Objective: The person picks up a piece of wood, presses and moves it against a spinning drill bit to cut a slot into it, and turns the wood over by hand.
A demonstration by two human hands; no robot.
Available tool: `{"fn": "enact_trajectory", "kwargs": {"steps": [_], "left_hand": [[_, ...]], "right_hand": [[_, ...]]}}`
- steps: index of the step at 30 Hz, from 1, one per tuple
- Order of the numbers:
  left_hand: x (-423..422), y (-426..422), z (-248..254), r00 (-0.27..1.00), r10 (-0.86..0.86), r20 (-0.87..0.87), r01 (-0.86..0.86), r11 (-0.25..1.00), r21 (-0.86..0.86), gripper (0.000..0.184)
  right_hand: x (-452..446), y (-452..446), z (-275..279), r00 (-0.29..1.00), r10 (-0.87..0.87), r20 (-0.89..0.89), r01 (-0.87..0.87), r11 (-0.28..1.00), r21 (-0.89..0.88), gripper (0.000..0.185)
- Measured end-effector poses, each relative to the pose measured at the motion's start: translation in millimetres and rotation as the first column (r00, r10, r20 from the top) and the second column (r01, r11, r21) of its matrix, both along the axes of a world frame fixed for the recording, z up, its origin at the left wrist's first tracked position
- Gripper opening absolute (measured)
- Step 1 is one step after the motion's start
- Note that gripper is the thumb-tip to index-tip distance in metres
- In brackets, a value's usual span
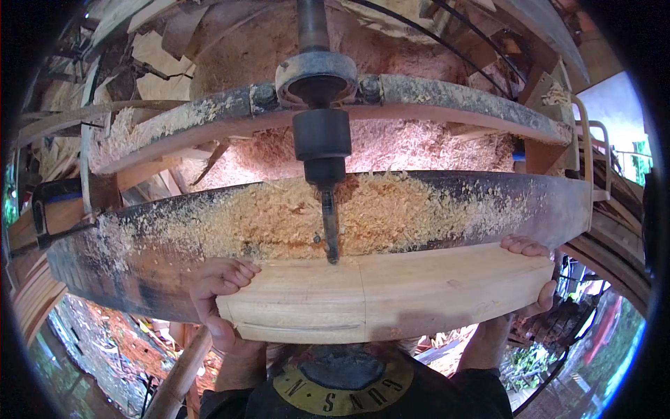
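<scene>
At the lower centre of the frame, the left hand (218, 297) and right hand (546, 299) grip opposite ends of a pale, seemingly curved wooden block (433, 297). Cutting looks barely begun and mostly left: the dark metal drill bit (330, 227) reaches the block's far edge, but whether it has entered cannot be told; no finished hole shows. The surface looks smooth, with a thin crosswise line mid-length and a dark streak lower left.
</scene>
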State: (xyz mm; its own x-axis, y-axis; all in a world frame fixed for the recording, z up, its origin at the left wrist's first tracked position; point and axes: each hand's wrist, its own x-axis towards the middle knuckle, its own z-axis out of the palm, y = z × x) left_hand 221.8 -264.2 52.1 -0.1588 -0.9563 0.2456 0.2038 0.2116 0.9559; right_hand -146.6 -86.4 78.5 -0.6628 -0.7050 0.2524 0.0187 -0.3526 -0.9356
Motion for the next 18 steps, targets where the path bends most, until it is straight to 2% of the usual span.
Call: {"fn": "enact_trajectory", "kwargs": {"steps": [5,10,18], "left_hand": [[-2.9,-0.9,0.3,1.0,0.024,-0.019,-0.024,0.999,0.023,0.055],[-3.8,-6.5,-3.7,1.0,0.028,-0.004,-0.028,0.999,-0.028,0.058],[-4.3,-15.6,-9.2,0.997,0.016,-0.082,-0.012,0.999,0.045,0.063]], "right_hand": [[-1.6,-2.8,-2.7,0.999,0.038,0.024,-0.036,0.998,-0.049,0.066],[-0.5,-8.6,-0.6,0.996,0.063,0.07,-0.058,0.996,-0.071,0.069],[-4.3,-19.6,0.8,0.997,0.054,0.051,-0.05,0.996,-0.069,0.068]]}}
